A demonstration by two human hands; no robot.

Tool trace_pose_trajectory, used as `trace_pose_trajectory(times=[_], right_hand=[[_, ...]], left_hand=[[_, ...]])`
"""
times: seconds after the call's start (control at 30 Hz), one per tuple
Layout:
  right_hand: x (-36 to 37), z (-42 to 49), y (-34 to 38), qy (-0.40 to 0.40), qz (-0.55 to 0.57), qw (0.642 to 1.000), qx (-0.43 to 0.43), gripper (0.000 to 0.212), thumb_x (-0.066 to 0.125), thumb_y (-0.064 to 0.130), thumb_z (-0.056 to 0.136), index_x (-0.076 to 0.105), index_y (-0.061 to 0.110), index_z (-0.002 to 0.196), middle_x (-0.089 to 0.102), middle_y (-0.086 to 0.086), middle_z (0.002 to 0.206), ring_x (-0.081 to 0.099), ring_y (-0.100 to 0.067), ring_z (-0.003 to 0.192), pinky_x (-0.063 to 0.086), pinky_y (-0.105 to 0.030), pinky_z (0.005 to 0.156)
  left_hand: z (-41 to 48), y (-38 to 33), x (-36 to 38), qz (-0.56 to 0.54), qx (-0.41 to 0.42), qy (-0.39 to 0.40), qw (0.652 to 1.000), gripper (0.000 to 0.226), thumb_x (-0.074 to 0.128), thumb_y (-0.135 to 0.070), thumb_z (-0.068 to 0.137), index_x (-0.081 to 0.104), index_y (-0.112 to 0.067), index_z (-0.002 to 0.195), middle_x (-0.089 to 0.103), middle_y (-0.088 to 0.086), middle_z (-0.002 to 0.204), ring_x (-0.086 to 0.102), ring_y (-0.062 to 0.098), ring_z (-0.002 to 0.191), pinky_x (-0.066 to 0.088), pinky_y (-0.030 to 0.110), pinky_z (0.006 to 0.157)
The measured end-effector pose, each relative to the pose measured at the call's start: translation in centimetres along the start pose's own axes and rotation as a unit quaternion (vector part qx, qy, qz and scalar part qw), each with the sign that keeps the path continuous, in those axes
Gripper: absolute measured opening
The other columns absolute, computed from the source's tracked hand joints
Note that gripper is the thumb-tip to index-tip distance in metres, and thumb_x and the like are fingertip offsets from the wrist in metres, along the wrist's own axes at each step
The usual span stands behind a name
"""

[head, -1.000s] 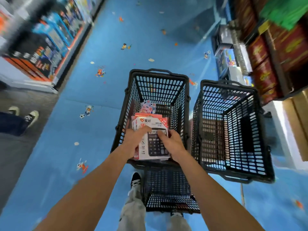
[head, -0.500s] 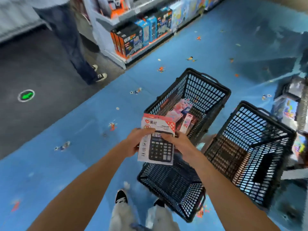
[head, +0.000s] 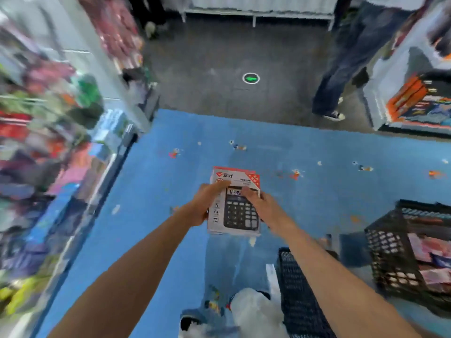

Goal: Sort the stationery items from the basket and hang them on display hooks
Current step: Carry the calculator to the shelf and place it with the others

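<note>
Over blue floor [head: 317, 203] between blurred shelves [head: 48, 154], both hands grip boxed calculators [head: 234, 203]: left hand [head: 207, 203], right hand [head: 262, 208]; black keypad, red-topped white packaging; basket [head: 390, 259] rightward.

calculator pack [head: 234, 206] no longer over the basket [head: 390, 252]. basket with the pink packets now off to the right of the pack, well apart; 0.5 s ago it sat directly behind the pack. second basket [head: 292, 301] now below-right of the pack. blurred shelf of goods [head: 61, 167] has come in left of the pack. green floor marker [head: 251, 78] moved from far left to straight beyond the pack. person in jeans [head: 341, 69] now beyond-right.
</note>
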State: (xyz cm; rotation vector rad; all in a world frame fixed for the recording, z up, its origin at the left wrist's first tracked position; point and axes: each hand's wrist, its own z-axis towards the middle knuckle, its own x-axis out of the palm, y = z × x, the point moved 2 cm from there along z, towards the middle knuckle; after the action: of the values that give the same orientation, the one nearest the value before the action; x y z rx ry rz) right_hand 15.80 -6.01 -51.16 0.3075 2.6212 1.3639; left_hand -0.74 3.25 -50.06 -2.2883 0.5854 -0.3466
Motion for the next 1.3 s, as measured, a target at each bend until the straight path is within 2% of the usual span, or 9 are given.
trace_pose_trajectory(times=[0.17, 0.3, 0.5, 0.63, 0.77, 0.87, 1.03, 1.17, 1.3], right_hand=[[15.4, -1.1, 1.9, 0.093, -0.143, 0.985, -0.032, 0.06, 0.065, 0.076, 0.079, 0.075, 0.022, 0.102, 0.079, 0.002, 0.101, 0.074, -0.022, 0.099, 0.057, -0.044, 0.096], [25.8, -4.1, 3.7, 0.123, -0.238, 0.958, -0.101, 0.08, 0.055, 0.091, 0.07, 0.076, 0.015, 0.086, 0.076, 0.004, 0.079, 0.072, -0.019, 0.083, 0.055, -0.03, 0.075], [40.2, -9.5, 6.5, 0.19, -0.256, 0.931, -0.179, 0.07, 0.059, 0.091, 0.065, 0.061, 0.023, 0.053, 0.06, 0.011, 0.051, 0.056, -0.003, 0.048, 0.041, -0.028, 0.055], [48.9, -13.1, 8.0, 0.303, -0.234, 0.9, -0.208, 0.065, 0.064, 0.09, 0.061, 0.078, 0.032, 0.086, 0.078, 0.011, 0.085, 0.074, -0.011, 0.085, 0.059, -0.034, 0.08], [56.0, -16.9, 9.0, 0.436, -0.203, 0.845, -0.234, 0.035, 0.075, 0.065, 0.078, 0.072, 0.047, 0.107, 0.077, 0.02, 0.104, 0.072, -0.002, 0.096, 0.057, -0.026, 0.083], [60.0, -19.0, 10.0, 0.501, -0.199, 0.809, -0.235, 0.049, 0.079, 0.057, 0.079, 0.068, 0.035, 0.122, 0.076, 0.016, 0.112, 0.071, -0.007, 0.105, 0.056, -0.016, 0.076], [65.3, -21.1, 12.9, 0.589, -0.208, 0.743, -0.241, 0.044, 0.079, 0.046, 0.086, 0.065, 0.033, 0.126, 0.075, 0.011, 0.117, 0.07, -0.009, 0.109, 0.058, -0.027, 0.09], [68.7, -22.2, 15.7, 0.636, -0.203, 0.704, -0.242, 0.082, 0.083, 0.064, 0.071, 0.054, 0.03, 0.14, 0.068, 0.007, 0.131, 0.062, -0.019, 0.124, 0.048, -0.049, 0.11], [71.0, -23.2, 18.2, 0.67, -0.184, 0.67, -0.262, 0.069, 0.08, 0.055, 0.076, 0.057, 0.032, 0.136, 0.07, 0.012, 0.128, 0.065, -0.012, 0.121, 0.049, -0.047, 0.11]], left_hand=[[-7.7, 5.6, -14.6, -0.121, 0.035, -0.062, 0.99, 0.071, 0.067, -0.061, 0.081, 0.067, -0.012, 0.131, 0.073, 0.02, 0.123, 0.069, 0.043, 0.114, 0.051, 0.057, 0.105], [-15.0, 8.8, -23.1, -0.202, 0.076, -0.102, 0.971, 0.066, 0.064, -0.066, 0.089, 0.071, -0.013, 0.129, 0.072, 0.02, 0.124, 0.071, 0.04, 0.111, 0.061, 0.044, 0.082], [-26.8, 11.5, -33.0, -0.255, 0.182, -0.174, 0.934, 0.052, 0.073, -0.052, 0.09, 0.075, -0.011, 0.122, 0.069, 0.023, 0.129, 0.07, 0.04, 0.112, 0.06, 0.046, 0.085], [-34.0, 13.5, -38.0, -0.274, 0.231, -0.313, 0.879, 0.064, 0.075, -0.035, 0.083, 0.062, 0.003, 0.133, 0.065, 0.031, 0.13, 0.062, 0.053, 0.119, 0.047, 0.066, 0.106], [-40.4, 14.6, -41.4, -0.27, 0.285, -0.409, 0.824, 0.06, 0.083, -0.03, 0.071, 0.07, 0.004, 0.119, 0.07, 0.03, 0.12, 0.068, 0.052, 0.108, 0.055, 0.06, 0.097], [-44.1, 15.0, -43.3, -0.254, 0.323, -0.425, 0.807, 0.052, 0.083, -0.026, 0.076, 0.071, 0.0, 0.119, 0.071, 0.026, 0.121, 0.07, 0.047, 0.107, 0.06, 0.051, 0.088], [-48.6, 14.7, -45.4, -0.243, 0.348, -0.486, 0.764, 0.039, 0.08, -0.029, 0.083, 0.073, -0.011, 0.117, 0.076, 0.017, 0.111, 0.073, 0.04, 0.095, 0.06, 0.038, 0.075], [-50.9, 13.2, -46.6, -0.24, 0.369, -0.529, 0.725, 0.04, 0.079, -0.034, 0.082, 0.074, -0.018, 0.118, 0.073, 0.019, 0.12, 0.07, 0.044, 0.109, 0.06, 0.054, 0.09], [-52.4, 11.4, -47.6, -0.246, 0.366, -0.589, 0.677, 0.048, 0.082, -0.04, 0.074, 0.073, -0.018, 0.115, 0.074, 0.02, 0.115, 0.068, 0.049, 0.108, 0.054, 0.064, 0.093]])
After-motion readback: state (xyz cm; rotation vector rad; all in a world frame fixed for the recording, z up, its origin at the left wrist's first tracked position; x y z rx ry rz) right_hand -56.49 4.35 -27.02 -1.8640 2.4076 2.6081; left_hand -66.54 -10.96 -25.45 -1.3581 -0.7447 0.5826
